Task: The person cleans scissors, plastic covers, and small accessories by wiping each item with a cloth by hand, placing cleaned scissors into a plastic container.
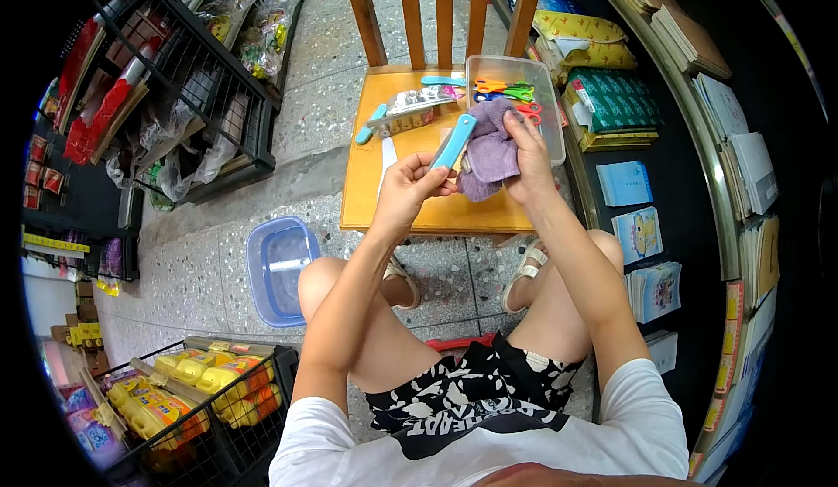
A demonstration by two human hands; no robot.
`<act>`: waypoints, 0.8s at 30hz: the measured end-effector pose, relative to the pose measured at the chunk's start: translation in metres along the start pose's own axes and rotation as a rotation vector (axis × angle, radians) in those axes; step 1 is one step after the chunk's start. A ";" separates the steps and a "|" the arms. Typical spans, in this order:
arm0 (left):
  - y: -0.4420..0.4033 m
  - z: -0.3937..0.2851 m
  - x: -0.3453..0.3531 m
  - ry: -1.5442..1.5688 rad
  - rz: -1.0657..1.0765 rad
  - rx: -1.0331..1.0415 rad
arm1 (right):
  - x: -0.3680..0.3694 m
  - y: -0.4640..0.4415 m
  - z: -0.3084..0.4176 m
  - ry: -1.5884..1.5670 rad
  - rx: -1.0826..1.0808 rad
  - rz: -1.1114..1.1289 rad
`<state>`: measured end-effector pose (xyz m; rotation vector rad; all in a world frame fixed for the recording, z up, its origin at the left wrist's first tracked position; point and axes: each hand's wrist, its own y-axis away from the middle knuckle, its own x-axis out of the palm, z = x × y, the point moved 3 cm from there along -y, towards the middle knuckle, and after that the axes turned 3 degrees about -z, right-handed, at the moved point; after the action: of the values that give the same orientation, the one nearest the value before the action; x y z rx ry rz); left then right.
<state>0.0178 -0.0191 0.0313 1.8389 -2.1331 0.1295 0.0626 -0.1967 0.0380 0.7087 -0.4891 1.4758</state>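
Observation:
My left hand (410,188) pinches the lower end of a turquoise-handled folding knife (453,142), held slanting over the wooden chair seat (436,216). Whether its blade is out, I cannot tell. Bunched in my right hand (529,155) is a purple cloth (489,162), right beside the knife. Behind the cloth, a clear plastic box (555,138) holds several scissors (511,90) with orange, green and red handles. Other turquoise-handled pieces (371,124) and a silvery packaged item (415,107) lie on the seat to the left.
A blue plastic basin (284,270) stands on the speckled floor left of my legs. Wire racks with packaged goods (175,133) and yellow bottles (161,413) line the left. Shelves of booklets (635,234) and green packages (615,99) run along the right.

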 end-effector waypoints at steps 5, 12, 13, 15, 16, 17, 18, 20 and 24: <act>0.001 0.004 0.002 -0.026 0.000 0.026 | 0.016 0.014 -0.016 0.131 0.007 0.140; 0.002 0.012 0.003 -0.066 -0.090 0.004 | 0.013 0.027 -0.044 0.338 -0.087 0.077; 0.002 0.012 0.001 -0.066 -0.103 0.016 | 0.016 0.029 -0.045 0.354 -0.126 0.081; 0.002 0.011 0.001 -0.057 -0.114 0.021 | 0.017 0.028 -0.044 0.233 -0.059 0.100; 0.002 0.009 0.002 -0.046 -0.113 0.016 | 0.020 0.027 -0.034 0.112 0.045 0.119; 0.003 0.007 0.002 -0.033 -0.114 0.013 | 0.023 0.028 -0.025 -0.009 0.149 0.139; 0.003 0.006 0.003 -0.034 -0.099 0.009 | 0.027 0.029 -0.016 -0.019 0.140 0.172; 0.003 0.005 0.007 -0.032 -0.069 0.003 | 0.020 0.024 -0.016 0.020 0.117 0.159; 0.002 0.007 0.013 -0.022 -0.052 0.011 | 0.015 0.019 -0.020 0.178 0.035 0.118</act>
<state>0.0135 -0.0326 0.0288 1.9091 -2.1007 0.1089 0.0420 -0.1730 0.0361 0.5774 -0.3739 1.6449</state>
